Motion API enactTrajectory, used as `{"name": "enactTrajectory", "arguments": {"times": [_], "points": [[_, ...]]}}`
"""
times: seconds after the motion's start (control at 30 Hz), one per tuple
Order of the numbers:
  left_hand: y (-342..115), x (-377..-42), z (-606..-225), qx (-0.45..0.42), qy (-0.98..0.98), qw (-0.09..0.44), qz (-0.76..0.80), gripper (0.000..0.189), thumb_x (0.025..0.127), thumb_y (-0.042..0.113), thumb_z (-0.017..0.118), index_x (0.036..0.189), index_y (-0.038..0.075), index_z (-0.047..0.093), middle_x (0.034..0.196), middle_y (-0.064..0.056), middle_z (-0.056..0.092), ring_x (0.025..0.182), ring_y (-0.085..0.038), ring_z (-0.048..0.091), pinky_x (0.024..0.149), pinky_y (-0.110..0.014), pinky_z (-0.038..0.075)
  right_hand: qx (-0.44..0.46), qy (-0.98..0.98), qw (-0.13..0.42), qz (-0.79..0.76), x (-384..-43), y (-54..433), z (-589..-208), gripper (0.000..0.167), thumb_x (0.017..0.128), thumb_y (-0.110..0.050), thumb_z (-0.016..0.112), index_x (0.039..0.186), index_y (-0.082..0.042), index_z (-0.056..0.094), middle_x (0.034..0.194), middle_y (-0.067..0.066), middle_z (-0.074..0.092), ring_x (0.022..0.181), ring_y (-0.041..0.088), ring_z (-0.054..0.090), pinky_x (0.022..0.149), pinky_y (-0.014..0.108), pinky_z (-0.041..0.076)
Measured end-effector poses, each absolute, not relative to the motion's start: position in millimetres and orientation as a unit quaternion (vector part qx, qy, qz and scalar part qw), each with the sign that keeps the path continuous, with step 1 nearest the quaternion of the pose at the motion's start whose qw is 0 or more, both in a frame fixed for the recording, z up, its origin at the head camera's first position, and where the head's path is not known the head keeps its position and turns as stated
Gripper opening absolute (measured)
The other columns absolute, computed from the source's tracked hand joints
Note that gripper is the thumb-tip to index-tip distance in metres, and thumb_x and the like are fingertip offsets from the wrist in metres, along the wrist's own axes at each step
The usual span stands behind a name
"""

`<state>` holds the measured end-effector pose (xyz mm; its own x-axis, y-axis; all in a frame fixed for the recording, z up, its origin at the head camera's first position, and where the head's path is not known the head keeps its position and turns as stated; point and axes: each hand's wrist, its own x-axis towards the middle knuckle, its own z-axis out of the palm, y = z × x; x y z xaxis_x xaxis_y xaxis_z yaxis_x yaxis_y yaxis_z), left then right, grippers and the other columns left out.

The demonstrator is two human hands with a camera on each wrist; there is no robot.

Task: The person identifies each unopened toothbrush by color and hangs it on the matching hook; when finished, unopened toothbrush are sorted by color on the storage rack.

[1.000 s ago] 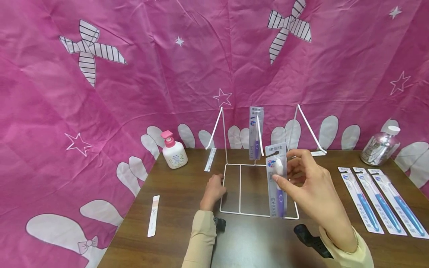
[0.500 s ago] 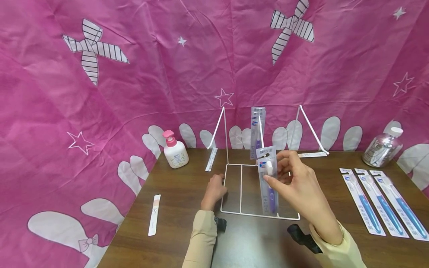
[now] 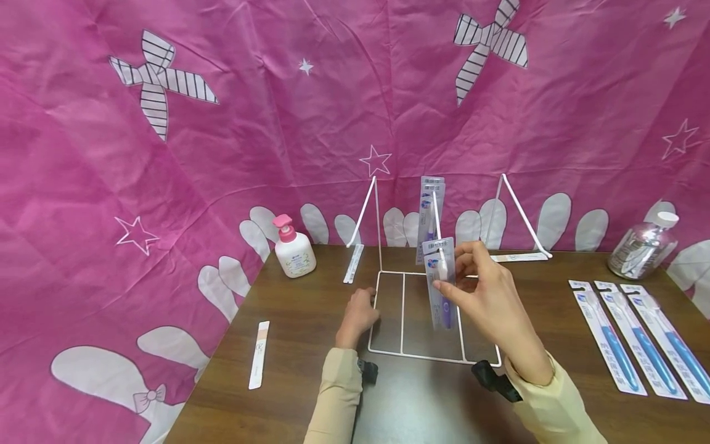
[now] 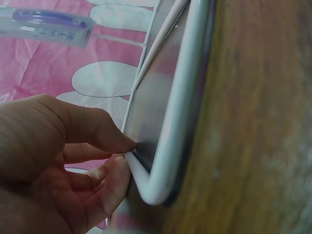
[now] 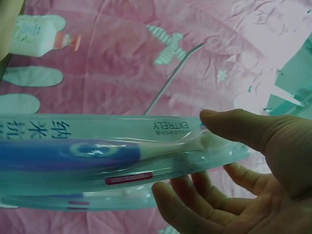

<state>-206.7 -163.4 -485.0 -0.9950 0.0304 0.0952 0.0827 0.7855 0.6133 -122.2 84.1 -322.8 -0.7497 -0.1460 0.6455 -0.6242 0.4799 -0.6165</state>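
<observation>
My right hand point(image 3: 493, 296) pinches a packaged purple toothbrush point(image 3: 447, 314) between thumb and fingers, holding it nearly upright. The top of its pack overlaps the front end of the middle hook point(image 3: 437, 213) of a white wire rack point(image 3: 402, 314) in the head view. Behind it, at least two similar packs point(image 3: 424, 216) hang on that hook. In the right wrist view, the held pack point(image 5: 107, 151) lies across the picture, the thumb on its front face. My left hand point(image 3: 357, 317) pinches the left wire of the rack's base, as the left wrist view shows closely.
Three blue toothbrush packs point(image 3: 635, 345) lie at the right, before a clear bottle point(image 3: 642, 246) with a white cap. A pink-topped pump bottle point(image 3: 295, 254) stands back left. White strips lie at left point(image 3: 259, 354), under the left hook point(image 3: 353, 264) and under the right hook point(image 3: 518, 257).
My right hand has carried the toothbrush pack left and slightly up, away to the middle hook's tip. The left hand has stayed on the rack. The head view has shifted slightly.
</observation>
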Motion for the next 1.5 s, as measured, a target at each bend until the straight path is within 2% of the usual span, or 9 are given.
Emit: {"name": "enactTrajectory", "arguments": {"times": [0.27, 0.47, 0.7, 0.83, 0.97, 1.2, 1.43, 1.5], "points": [[-162, -209, -486, -0.034, -0.942, 0.044, -0.332, 0.041, 0.072, -0.005, 0.072, 0.112, -0.006, 0.068, 0.092, -0.015, 0.064, 0.082, -0.033, 0.062, 0.076, -0.050, 0.051, 0.237, -0.806, 0.288, 0.459, -151, 84, -331, 0.051, 0.072, 0.005, 0.086, 0.111, 0.002, 0.052, 0.081, 0.008, 0.064, 0.069, 0.021, 0.065, 0.067, 0.023, 0.054], [-161, -209, -487, -0.034, -0.941, 0.040, -0.335, 0.043, 0.071, -0.005, 0.073, 0.114, -0.006, 0.068, 0.093, -0.015, 0.064, 0.084, -0.033, 0.063, 0.078, -0.049, 0.051, 0.222, -0.803, 0.292, 0.469, -168, 84, -333, 0.050, 0.074, 0.004, 0.085, 0.111, 0.001, 0.051, 0.081, 0.011, 0.064, 0.070, 0.023, 0.066, 0.067, 0.016, 0.052], [-160, -208, -486, -0.032, -0.940, 0.042, -0.338, 0.043, 0.070, -0.006, 0.073, 0.114, -0.006, 0.068, 0.093, -0.015, 0.064, 0.086, -0.034, 0.063, 0.080, -0.049, 0.052, 0.218, -0.795, 0.301, 0.479, -184, 81, -335, 0.051, 0.075, 0.004, 0.085, 0.113, 0.001, 0.051, 0.080, 0.013, 0.065, 0.075, 0.024, 0.065, 0.068, 0.017, 0.053], [-160, -207, -486, -0.029, -0.941, 0.038, -0.336, 0.043, 0.071, -0.006, 0.072, 0.114, -0.006, 0.068, 0.094, -0.015, 0.063, 0.086, -0.033, 0.062, 0.079, -0.048, 0.051, 0.213, -0.794, 0.310, 0.478, -193, 81, -335, 0.051, 0.075, 0.004, 0.085, 0.113, 0.003, 0.051, 0.081, 0.015, 0.064, 0.076, 0.028, 0.065, 0.069, 0.008, 0.047], [-161, -207, -485, -0.027, -0.941, 0.037, -0.334, 0.043, 0.072, -0.006, 0.073, 0.114, -0.005, 0.068, 0.093, -0.014, 0.063, 0.085, -0.033, 0.063, 0.078, -0.048, 0.052, 0.200, -0.798, 0.309, 0.477, -201, 80, -334, 0.051, 0.076, 0.002, 0.085, 0.115, 0.003, 0.051, 0.082, 0.016, 0.063, 0.076, 0.031, 0.066, 0.069, 0.007, 0.046], [-162, -207, -488, -0.025, -0.942, 0.037, -0.334, 0.042, 0.071, -0.005, 0.072, 0.113, -0.004, 0.068, 0.093, -0.014, 0.062, 0.084, -0.032, 0.062, 0.078, -0.048, 0.051, 0.182, -0.812, 0.303, 0.465, -217, 79, -332, 0.050, 0.078, -0.002, 0.084, 0.117, 0.000, 0.053, 0.083, 0.017, 0.066, 0.077, 0.036, 0.070, 0.067, 0.020, 0.046], [-163, -207, -485, -0.022, -0.942, 0.036, -0.333, 0.044, 0.071, -0.005, 0.072, 0.115, -0.005, 0.068, 0.094, -0.015, 0.062, 0.086, -0.034, 0.062, 0.079, -0.049, 0.051, 0.175, -0.816, 0.299, 0.463, -229, 76, -331, 0.051, 0.079, -0.001, 0.084, 0.119, 0.002, 0.052, 0.084, 0.021, 0.065, 0.077, 0.037, 0.068, 0.068, 0.042, 0.049], [-164, -207, -484, -0.021, -0.942, 0.036, -0.333, 0.045, 0.072, -0.006, 0.072, 0.116, -0.006, 0.068, 0.095, -0.015, 0.062, 0.087, -0.034, 0.062, 0.080, -0.049, 0.051, 0.173, -0.818, 0.297, 0.462, -231, 74, -330, 0.050, 0.080, -0.003, 0.083, 0.119, 0.002, 0.052, 0.085, 0.021, 0.065, 0.078, 0.036, 0.068, 0.069, 0.043, 0.049]]}}
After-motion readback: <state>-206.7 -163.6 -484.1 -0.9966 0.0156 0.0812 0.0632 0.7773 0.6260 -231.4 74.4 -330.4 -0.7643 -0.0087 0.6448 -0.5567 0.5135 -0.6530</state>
